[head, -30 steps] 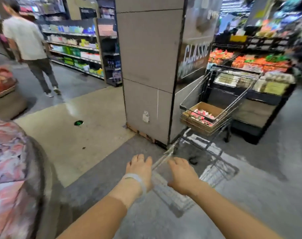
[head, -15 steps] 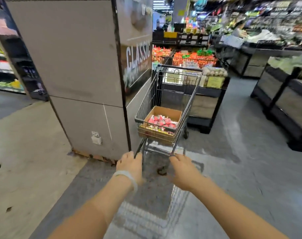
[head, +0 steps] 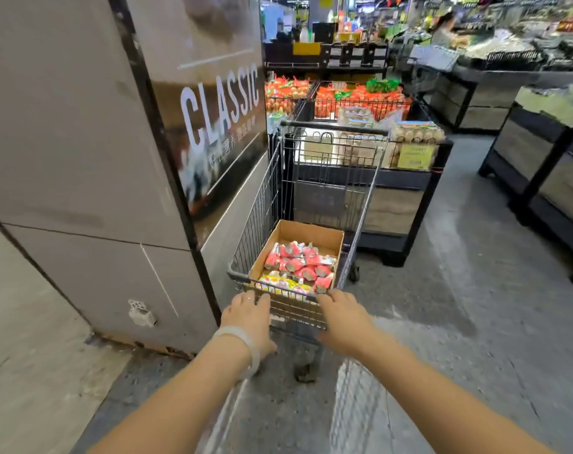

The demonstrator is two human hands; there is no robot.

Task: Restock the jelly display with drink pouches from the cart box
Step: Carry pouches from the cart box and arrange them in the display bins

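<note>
Pushing the cart (head: 311, 198) along, both hands apart on its near rail: the left hand (head: 249, 317) and right hand (head: 342, 319) curl over it. Inside the cart sits the box (head: 306, 237) of drink pouches (head: 298, 267). With the pillar (head: 82, 158) just left of the cart, steering slightly right looks wise to clear it.

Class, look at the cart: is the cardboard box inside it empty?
No. The box in the cart holds red and yellow pouches piled at its near end.
</note>
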